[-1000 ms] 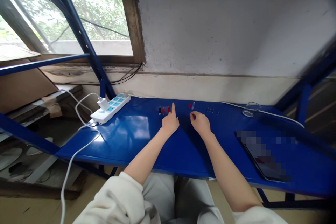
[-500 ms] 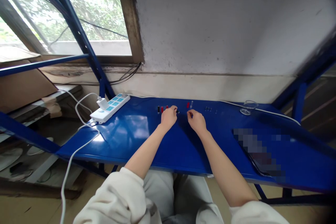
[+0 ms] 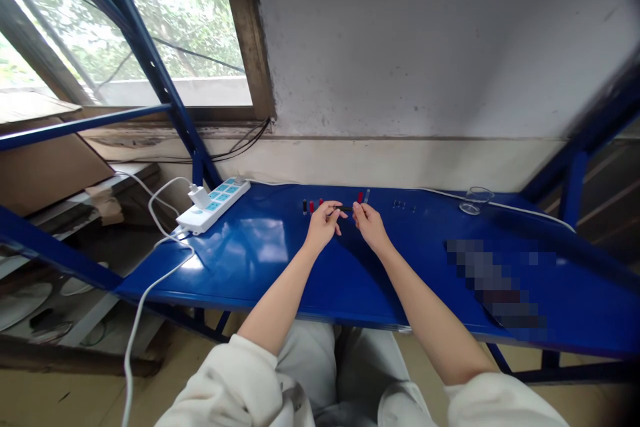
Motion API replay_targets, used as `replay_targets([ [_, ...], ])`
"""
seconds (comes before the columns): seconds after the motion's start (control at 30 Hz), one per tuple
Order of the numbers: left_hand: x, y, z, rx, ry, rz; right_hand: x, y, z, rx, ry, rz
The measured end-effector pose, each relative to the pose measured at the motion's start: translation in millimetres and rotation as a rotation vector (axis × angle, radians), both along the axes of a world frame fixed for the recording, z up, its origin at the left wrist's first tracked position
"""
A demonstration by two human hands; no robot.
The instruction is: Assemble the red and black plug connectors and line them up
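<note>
A thin dark rod-like piece [image 3: 346,208] spans the gap between my two hands above the table; its exact kind is too small to make out. My left hand [image 3: 322,223] pinches its left end, with some fingers spread loosely. The right end is gripped by the fingertips of my right hand [image 3: 369,223]. Just left of my left hand stand a small black cylinder [image 3: 305,207] and a red cylinder [image 3: 311,207]. Another red cylinder [image 3: 321,201] is partly hidden behind that hand. Beyond my right hand are a red cylinder [image 3: 360,197] and a clear tube [image 3: 367,195].
Several tiny clear pieces [image 3: 399,204] lie on the blue table [image 3: 270,280] to the right. Farther right are a clear cup [image 3: 470,207] and a blurred-out dark flat object [image 3: 493,290]. A white power strip [image 3: 213,207] with its cable sits at the left.
My hands have come closer together, and the dark rod now shows between them. Before, they were apart, each close to the table. The view has shifted slightly.
</note>
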State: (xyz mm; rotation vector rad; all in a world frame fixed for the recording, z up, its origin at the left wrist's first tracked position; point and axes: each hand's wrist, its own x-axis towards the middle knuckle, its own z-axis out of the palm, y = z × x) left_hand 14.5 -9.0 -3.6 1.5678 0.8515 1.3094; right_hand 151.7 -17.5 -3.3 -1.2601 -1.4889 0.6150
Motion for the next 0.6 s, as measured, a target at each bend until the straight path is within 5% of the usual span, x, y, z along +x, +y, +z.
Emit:
replay_targets([
  [0.6, 1.2, -5.2, -1.2, 0.022, 0.184, 0.120, -2.0, -4.9, 1.8, 0.047, -0.074, 0.024],
])
